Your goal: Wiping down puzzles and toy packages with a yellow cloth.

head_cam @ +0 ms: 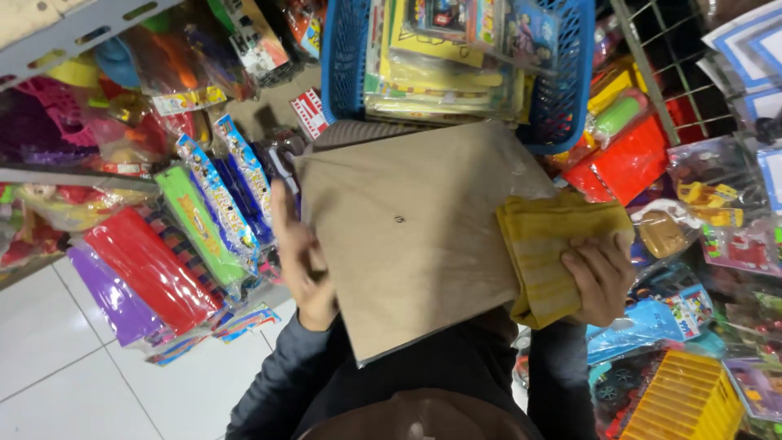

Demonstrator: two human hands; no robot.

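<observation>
The left hand (pixel 303 259) lies flat against the left edge of a large brown paper packet (pixel 407 236), fingers stretched upward along its side and the palm pressed to it, so the packet is steadied rather than pinched. The right hand (pixel 601 277) is curled around a folded yellow cloth (pixel 544 248), fingers wrapped over its outer edge and pressing it against the right side of the packet. The packet is tilted, held between both hands in front of the person's chest, and wrapped in thin clear plastic that shows at its upper right corner. Dark sleeves (pixel 281 375) run down from both wrists toward the bottom of the view. Just above the packet sits a blue plastic basket (pixel 570 90) packed with flat, colourful booklets. To the left, long packaged toys in red, green, purple and blue (pixel 175 244) lean in a row above a white tiled floor (pixel 57 358). To the right, more bagged toys crowd the shelves, with a yellow slatted crate (pixel 684 399) low down and a wire rack (pixel 676 65) higher up.
</observation>
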